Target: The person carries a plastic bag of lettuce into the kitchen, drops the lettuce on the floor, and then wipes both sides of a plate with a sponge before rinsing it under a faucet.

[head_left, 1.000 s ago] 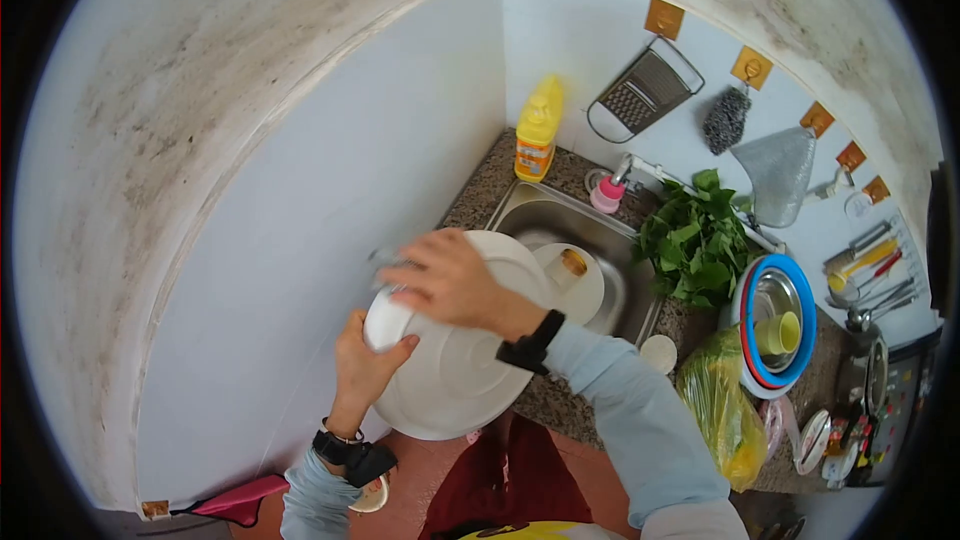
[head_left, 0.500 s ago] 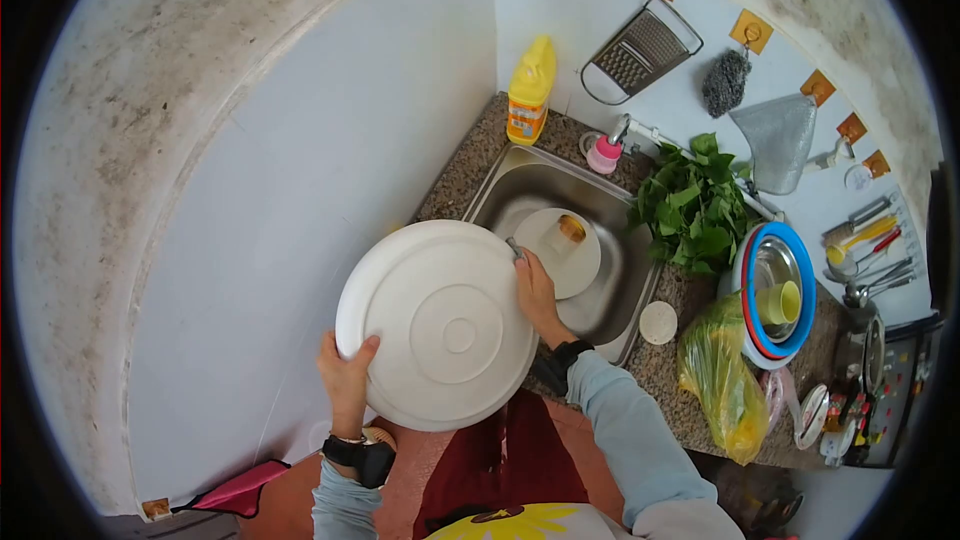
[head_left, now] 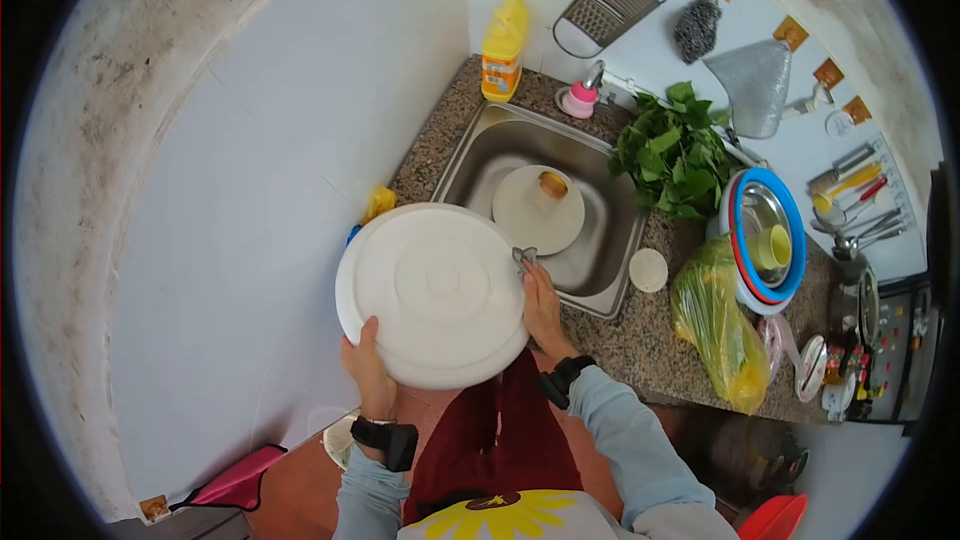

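A large white round basin [head_left: 430, 290] is held upside down in front of me, its ringed underside facing the camera. My left hand [head_left: 368, 365] grips its lower left rim, thumb on the underside. My right hand [head_left: 541, 302] holds the right rim, with a small grey scrubber [head_left: 524, 258] pinched at the fingertips against the edge. Beyond the basin lies the steel sink [head_left: 600, 270], with a white plate [head_left: 538, 210] and a small brown cup [head_left: 552, 184] inside.
A yellow soap bottle [head_left: 502, 50] and a pink dispenser [head_left: 579, 98] stand behind the sink. Leafy greens [head_left: 672, 155], stacked bowls [head_left: 765, 240], a yellow-green bag [head_left: 718, 335] and a white lid [head_left: 648, 269] crowd the granite counter [head_left: 640, 350]. A grater [head_left: 610, 5] hangs on the wall.
My right hand went from lying across the basin's underside to its right rim. The basin has moved lower and toward me, off the sink edge, and my view has tipped down.
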### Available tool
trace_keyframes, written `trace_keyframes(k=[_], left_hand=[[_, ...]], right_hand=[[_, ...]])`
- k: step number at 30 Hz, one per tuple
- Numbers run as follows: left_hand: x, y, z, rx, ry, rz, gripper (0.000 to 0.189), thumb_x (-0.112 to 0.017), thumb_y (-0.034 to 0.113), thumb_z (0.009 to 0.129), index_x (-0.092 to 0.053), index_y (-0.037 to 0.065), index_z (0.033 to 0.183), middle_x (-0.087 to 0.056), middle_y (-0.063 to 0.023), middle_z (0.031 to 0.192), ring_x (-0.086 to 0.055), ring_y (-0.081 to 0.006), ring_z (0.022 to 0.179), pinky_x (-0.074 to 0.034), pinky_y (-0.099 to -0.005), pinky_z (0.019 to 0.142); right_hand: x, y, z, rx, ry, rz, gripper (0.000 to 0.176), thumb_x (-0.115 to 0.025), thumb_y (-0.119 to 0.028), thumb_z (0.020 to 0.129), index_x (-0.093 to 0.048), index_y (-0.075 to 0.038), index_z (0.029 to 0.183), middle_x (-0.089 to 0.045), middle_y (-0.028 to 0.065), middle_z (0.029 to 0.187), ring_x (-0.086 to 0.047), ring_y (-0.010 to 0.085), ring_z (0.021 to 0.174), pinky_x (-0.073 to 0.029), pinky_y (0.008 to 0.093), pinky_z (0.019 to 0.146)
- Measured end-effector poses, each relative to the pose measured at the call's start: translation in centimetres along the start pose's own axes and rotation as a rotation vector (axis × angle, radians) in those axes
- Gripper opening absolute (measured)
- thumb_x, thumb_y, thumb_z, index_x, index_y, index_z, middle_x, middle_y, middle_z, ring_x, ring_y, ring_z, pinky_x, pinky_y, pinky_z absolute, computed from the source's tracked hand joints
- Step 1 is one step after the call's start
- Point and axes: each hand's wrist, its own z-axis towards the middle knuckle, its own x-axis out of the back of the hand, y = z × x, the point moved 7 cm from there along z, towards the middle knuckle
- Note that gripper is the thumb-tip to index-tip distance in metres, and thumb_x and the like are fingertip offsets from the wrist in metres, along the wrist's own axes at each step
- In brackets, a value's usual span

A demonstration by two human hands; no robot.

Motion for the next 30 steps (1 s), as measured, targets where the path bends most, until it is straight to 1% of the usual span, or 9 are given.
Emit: trace_keyframes(k=[4,8,13,15,20,24,27,29,30], left_hand=[[-1.0,-0.3,-0.4,-0.006,-0.048,-0.046,0.044,-0.065,0.010,0.081,-0.047,-0.005,0.118,-0.057,-0.0177,0.112,-0.059,-0.0257,0.096,-0.049,-0.0337,0.083],[-2.2,0.3,-1.5,0.013,-0.106,-0.075,0.044,-0.064,0.012,0.084,-0.045,-0.004,0.120,-0.056,-0.0175,0.113,-0.059,-0.0254,0.098,-0.050,-0.0348,0.083],[-3.0,0.3,-2.3,0.010,-0.213,-0.060,0.041,-0.062,0.017,0.086,-0.046,-0.003,0.119,-0.056,-0.0155,0.114,-0.059,-0.0239,0.099,-0.050,-0.0341,0.082],[-3.1,0.3,-2.3,0.019,-0.266,-0.040,0.040,-0.061,0.018,0.087,-0.047,-0.002,0.118,-0.056,-0.0148,0.114,-0.059,-0.0235,0.098,-0.050,-0.0335,0.083],[-2.9,-0.6,-1.8,0.047,-0.255,0.034,0.048,-0.062,0.020,0.086,-0.045,-0.002,0.125,-0.054,-0.0141,0.120,-0.056,-0.0239,0.106,-0.047,-0.0338,0.089],[-2.7,-1.0,-1.6,0.105,-0.259,0.071,0.052,-0.062,0.021,0.087,-0.043,-0.002,0.128,-0.053,-0.0141,0.123,-0.054,-0.0242,0.110,-0.046,-0.0347,0.092],[-2.7,-1.0,-1.9,0.052,-0.284,0.153,0.060,-0.061,0.030,0.087,-0.038,-0.005,0.131,-0.052,-0.0177,0.124,-0.054,-0.0277,0.110,-0.047,-0.0373,0.091],[-3.0,-0.6,-2.2,0.042,-0.301,0.132,0.060,-0.061,0.031,0.087,-0.038,-0.005,0.131,-0.051,-0.0182,0.124,-0.054,-0.0281,0.111,-0.047,-0.0379,0.092],[-3.0,-0.4,-2.2,0.036,-0.303,0.132,0.060,-0.061,0.031,0.087,-0.038,-0.005,0.131,-0.051,-0.0182,0.124,-0.054,-0.0281,0.111,-0.047,-0.0379,0.092]], right_hand=[[1.3,-1.1,-3.9,-0.051,0.054,0.117,0.039,-0.039,-0.023,0.096,-0.054,0.004,0.120,-0.044,0.0281,0.131,-0.040,0.0396,0.125,-0.031,0.0389,0.105],[0.4,-6.9,-10.1,0.389,-0.027,-0.138,0.032,-0.046,-0.016,0.092,-0.058,-0.006,0.120,-0.048,0.0159,0.132,-0.039,0.0330,0.128,-0.025,0.0525,0.106],[-3.4,-13.9,-13.3,0.804,-0.150,-0.279,0.037,-0.054,-0.017,0.083,-0.059,-0.015,0.119,-0.051,0.0097,0.130,-0.044,0.0256,0.126,-0.032,0.0459,0.103],[-4.0,-15.1,-13.5,0.859,-0.138,-0.324,0.038,-0.054,-0.018,0.081,-0.059,-0.016,0.119,-0.050,0.0087,0.132,-0.045,0.0246,0.125,-0.034,0.0448,0.102],[-1.2,-11.4,-14.2,1.046,-0.134,-0.406,0.044,-0.057,-0.019,0.079,-0.055,-0.018,0.123,-0.048,0.0070,0.135,-0.045,0.0231,0.125,-0.035,0.0450,0.103],[2.9,-6.4,-11.7,0.896,-0.176,-0.410,0.043,-0.053,-0.016,0.083,-0.054,-0.018,0.126,-0.050,0.0084,0.132,-0.044,0.0236,0.127,-0.037,0.0422,0.103],[4.9,-3.5,-10.2,0.631,-0.122,-0.279,0.044,-0.053,-0.013,0.086,-0.050,-0.014,0.130,-0.049,0.0162,0.131,-0.048,0.0296,0.123,-0.039,0.0416,0.101],[4.9,0.4,-8.8,0.022,-0.189,-0.104,0.045,-0.049,-0.012,0.091,-0.043,-0.006,0.134,-0.048,0.0238,0.129,-0.048,0.0355,0.120,-0.041,0.0400,0.097],[4.1,0.4,-9.1,0.026,-0.186,-0.101,0.045,-0.049,-0.012,0.091,-0.043,-0.006,0.134,-0.048,0.0238,0.129,-0.048,0.0355,0.120,-0.041,0.0400,0.097]])
